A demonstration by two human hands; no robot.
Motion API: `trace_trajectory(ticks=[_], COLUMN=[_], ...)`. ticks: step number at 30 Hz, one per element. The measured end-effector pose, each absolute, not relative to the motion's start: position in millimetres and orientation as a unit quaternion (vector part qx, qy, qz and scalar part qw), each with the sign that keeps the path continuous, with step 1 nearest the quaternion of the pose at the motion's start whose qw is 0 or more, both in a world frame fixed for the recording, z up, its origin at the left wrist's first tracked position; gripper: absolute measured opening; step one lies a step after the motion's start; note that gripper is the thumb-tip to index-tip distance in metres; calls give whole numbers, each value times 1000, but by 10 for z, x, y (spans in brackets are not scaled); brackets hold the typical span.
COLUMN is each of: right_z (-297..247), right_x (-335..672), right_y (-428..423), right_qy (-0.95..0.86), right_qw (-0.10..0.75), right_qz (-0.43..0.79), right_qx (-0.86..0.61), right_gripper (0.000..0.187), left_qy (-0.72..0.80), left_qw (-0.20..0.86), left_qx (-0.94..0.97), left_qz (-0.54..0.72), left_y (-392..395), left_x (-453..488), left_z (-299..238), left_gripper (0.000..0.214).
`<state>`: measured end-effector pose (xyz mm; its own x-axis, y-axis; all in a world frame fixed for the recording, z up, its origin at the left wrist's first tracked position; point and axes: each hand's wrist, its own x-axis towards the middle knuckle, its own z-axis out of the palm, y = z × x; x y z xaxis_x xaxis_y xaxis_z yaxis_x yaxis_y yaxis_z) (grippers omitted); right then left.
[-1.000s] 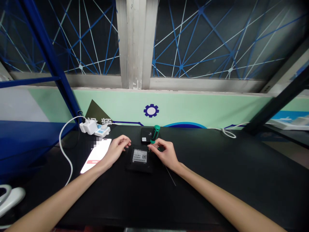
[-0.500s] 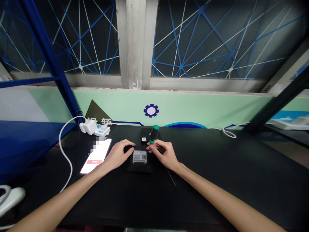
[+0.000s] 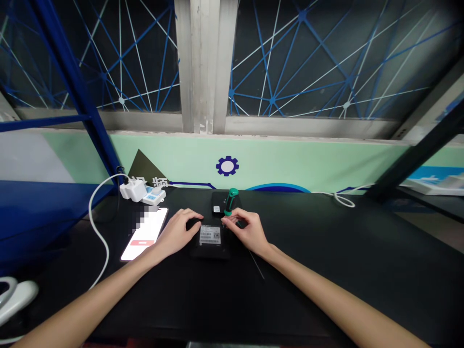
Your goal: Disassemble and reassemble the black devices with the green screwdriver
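Observation:
A black box-shaped device [image 3: 212, 252] lies flat on the desk with a white printed label [image 3: 210, 235] facing up. My right hand [image 3: 251, 229] pinches a green and black screwdriver [image 3: 231, 200] low down, its handle standing nearly upright. The tip is over the device's upper right corner; I cannot make out what it touches. At the upper left corner, my left hand [image 3: 179, 230] rests with thumb and forefinger apart, their tips at the device's edge. From under my right wrist a thin metal rod [image 3: 257, 266] sticks out on the desk.
Behind the screwdriver sits a second black box [image 3: 217, 200] with a small white sticker. A lit phone [image 3: 145, 237] lies left of my left hand. Further back are a white power strip [image 3: 154, 195] with plugs and a white cable [image 3: 93, 208]. The wall [image 3: 282, 162] borders the black desk [image 3: 326, 251].
The screwdriver handle has turned, showing more green toward me, and my right fingertips have shifted slightly around it. My left hand and the device look the same.

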<state>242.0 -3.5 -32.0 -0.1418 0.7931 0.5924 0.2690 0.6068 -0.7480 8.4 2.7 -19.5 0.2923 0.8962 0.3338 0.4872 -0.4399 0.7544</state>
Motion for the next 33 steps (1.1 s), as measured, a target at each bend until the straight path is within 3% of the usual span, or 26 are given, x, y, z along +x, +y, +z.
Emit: trace_trajectory(ticks=[33], right_z=[-298], right_x=[2434], right_y=[-56], right_qy=[-723], right_qw=[535], right_qz=[263], right_qx=[-350], right_gripper=[16], left_qy=[486], left_qw=[148], left_qx=[816], left_qz=[277], left_y=[29], left_x=[62], left_z=[-184], left_gripper=[23])
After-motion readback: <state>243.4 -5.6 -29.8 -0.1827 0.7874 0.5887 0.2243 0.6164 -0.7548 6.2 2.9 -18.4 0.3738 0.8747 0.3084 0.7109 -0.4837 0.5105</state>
